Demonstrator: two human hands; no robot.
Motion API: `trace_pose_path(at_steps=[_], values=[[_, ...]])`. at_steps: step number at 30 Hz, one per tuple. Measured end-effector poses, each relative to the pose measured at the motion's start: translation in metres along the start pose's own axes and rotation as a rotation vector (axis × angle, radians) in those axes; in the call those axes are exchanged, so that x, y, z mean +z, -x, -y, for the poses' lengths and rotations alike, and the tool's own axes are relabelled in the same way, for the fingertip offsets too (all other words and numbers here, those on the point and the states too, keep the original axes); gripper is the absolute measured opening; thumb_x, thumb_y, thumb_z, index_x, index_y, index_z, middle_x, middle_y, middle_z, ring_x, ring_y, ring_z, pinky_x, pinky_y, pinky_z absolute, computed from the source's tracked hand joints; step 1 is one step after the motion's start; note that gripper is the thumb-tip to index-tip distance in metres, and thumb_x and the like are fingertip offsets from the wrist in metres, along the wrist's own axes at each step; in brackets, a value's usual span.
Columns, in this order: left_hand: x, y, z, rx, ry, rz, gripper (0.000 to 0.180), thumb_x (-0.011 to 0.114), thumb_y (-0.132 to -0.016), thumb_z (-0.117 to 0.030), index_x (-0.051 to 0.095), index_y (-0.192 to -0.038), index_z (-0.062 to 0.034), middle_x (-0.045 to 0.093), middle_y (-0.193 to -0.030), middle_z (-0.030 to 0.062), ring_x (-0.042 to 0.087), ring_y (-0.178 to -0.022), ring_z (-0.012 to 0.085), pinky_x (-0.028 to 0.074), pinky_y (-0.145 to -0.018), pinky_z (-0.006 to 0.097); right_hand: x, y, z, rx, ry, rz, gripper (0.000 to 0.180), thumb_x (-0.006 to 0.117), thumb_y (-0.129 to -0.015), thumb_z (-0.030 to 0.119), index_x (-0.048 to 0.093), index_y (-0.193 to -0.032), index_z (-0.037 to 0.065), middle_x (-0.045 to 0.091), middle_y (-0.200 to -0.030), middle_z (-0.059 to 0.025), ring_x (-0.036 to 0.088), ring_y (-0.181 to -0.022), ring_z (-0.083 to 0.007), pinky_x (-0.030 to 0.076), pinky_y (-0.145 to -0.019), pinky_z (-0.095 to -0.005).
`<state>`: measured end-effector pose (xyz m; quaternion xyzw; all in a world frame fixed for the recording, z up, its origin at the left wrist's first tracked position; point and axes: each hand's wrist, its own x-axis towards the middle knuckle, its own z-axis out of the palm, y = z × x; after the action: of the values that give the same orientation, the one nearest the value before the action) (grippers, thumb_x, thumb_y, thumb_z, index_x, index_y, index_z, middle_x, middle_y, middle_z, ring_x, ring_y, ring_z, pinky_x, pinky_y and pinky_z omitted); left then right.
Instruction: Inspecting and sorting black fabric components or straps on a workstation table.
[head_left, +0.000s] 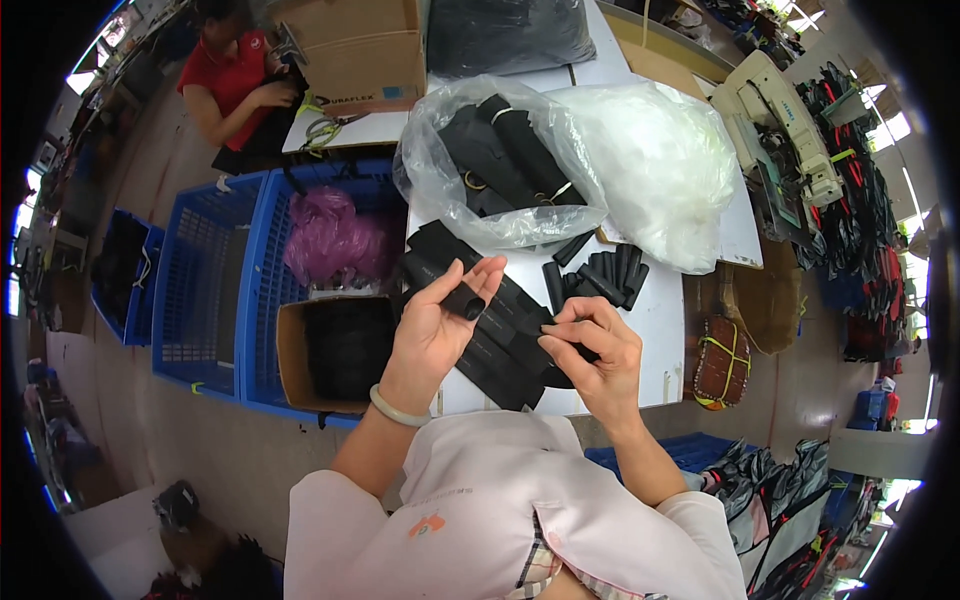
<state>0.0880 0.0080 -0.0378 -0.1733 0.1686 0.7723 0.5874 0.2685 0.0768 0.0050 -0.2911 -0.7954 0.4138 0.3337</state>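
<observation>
My left hand (pixel 432 318), palm up with a bangle on the wrist, holds a small black fabric roll (pixel 463 301) between thumb and fingers. To its right, my right hand (pixel 598 352) is closed in a pinch on the edge of a flat black fabric piece (pixel 545 352). That piece lies over a spread of overlapping black fabric pieces (pixel 490 365) on the white table, running diagonally under both hands. Beyond my right hand is a loose pile of black rolls (pixel 610 272), several in number.
Past the pile, a clear plastic bag (pixel 430 195) holds black bundles, beside a full white bag (pixel 660 165). At left stand a cardboard box (pixel 293 355) of black pieces and blue crates (pixel 205 285). A person in red (pixel 225 85) works at far left; a sewing machine (pixel 785 130) stands at right.
</observation>
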Motion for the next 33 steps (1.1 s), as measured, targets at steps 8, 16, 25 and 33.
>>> trace_pose_path(at_steps=[8, 16, 25, 33], values=[[0.003, 0.003, 0.01, 0.063, -0.029, -0.074, 0.02, 0.052, -0.092, -0.003, 0.042, -0.102, 0.0116, 0.052, -0.115, 0.0271, 0.054, -0.114, 0.0323, 0.046, -0.102, 0.037, 0.025, -0.01, 0.009, -0.275, 0.181, -0.068, 0.012, 0.072, -0.066, -0.002, 0.064, -0.075, 0.0, 0.059, -0.083, -0.0064, 0.055, -0.056, -0.0149, 0.041, -0.045, -0.0264], [0.008, 0.005, 0.023, 0.252, -0.262, -0.005, 0.007, 0.054, -0.091, -0.003, 0.048, -0.089, -0.0022, 0.056, -0.113, 0.0219, 0.057, -0.11, 0.0326, 0.047, -0.098, 0.04, 0.036, -0.007, 0.012, -0.307, 0.322, -0.052, 0.015, 0.073, -0.066, -0.005, 0.065, -0.078, 0.0, 0.059, -0.082, -0.0075, 0.056, -0.057, -0.0153, 0.043, -0.048, -0.025], [0.013, 0.009, 0.027, 0.381, -0.315, 0.105, 0.01, 0.054, -0.091, -0.004, 0.044, -0.094, -0.0044, 0.056, -0.113, 0.0226, 0.058, -0.108, 0.0334, 0.049, -0.095, 0.043, 0.051, -0.006, 0.003, -0.12, 0.028, 0.073, 0.02, 0.071, -0.069, 0.0, 0.064, -0.088, 0.0, 0.056, -0.094, -0.0107, 0.06, -0.072, -0.0221, 0.048, -0.059, -0.0308], [0.024, 0.013, 0.033, 0.236, -0.264, 0.164, 0.024, 0.057, -0.087, 0.0, 0.046, -0.108, -0.0049, 0.058, -0.114, 0.0231, 0.059, -0.107, 0.0337, 0.048, -0.095, 0.041, 0.058, -0.018, -0.02, -0.092, 0.3, 0.366, 0.038, 0.069, -0.063, 0.005, 0.06, -0.099, 0.005, 0.056, -0.103, -0.0223, 0.061, -0.078, -0.04, 0.05, -0.065, -0.0428]])
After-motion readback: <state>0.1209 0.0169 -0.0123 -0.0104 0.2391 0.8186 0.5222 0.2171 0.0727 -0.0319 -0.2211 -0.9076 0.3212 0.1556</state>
